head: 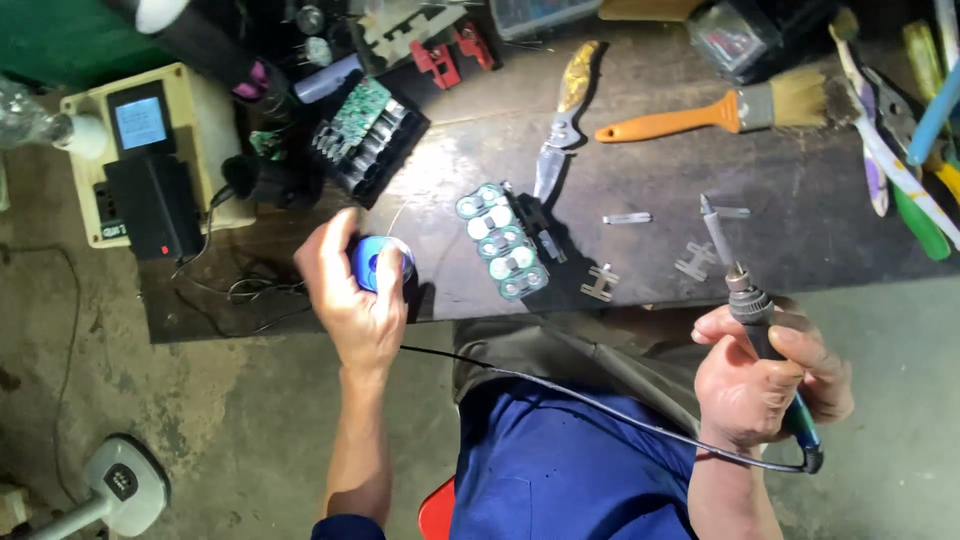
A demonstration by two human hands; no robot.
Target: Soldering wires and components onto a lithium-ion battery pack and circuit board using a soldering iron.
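Observation:
My left hand (352, 300) grips a blue spool of solder wire (378, 262) at the near edge of the dark worktable (640, 170). A thin strand of wire rises from the spool. My right hand (765, 375) holds a soldering iron (745, 300) by its handle, tip pointing up over the table edge; its black cord (560, 395) runs across my lap. Between my hands lies a battery pack of green-ringed cells (503, 243) joined by metal strips. Small metal tabs (600, 283) lie to its right.
A folding knife (560, 120), an orange-handled brush (720, 112), pliers and screwdrivers (905, 150) lie at the back and right. A black battery case with a green board (367, 135) and a cream device with a small screen (140, 150) stand at left. A fan base (120, 485) sits on the floor.

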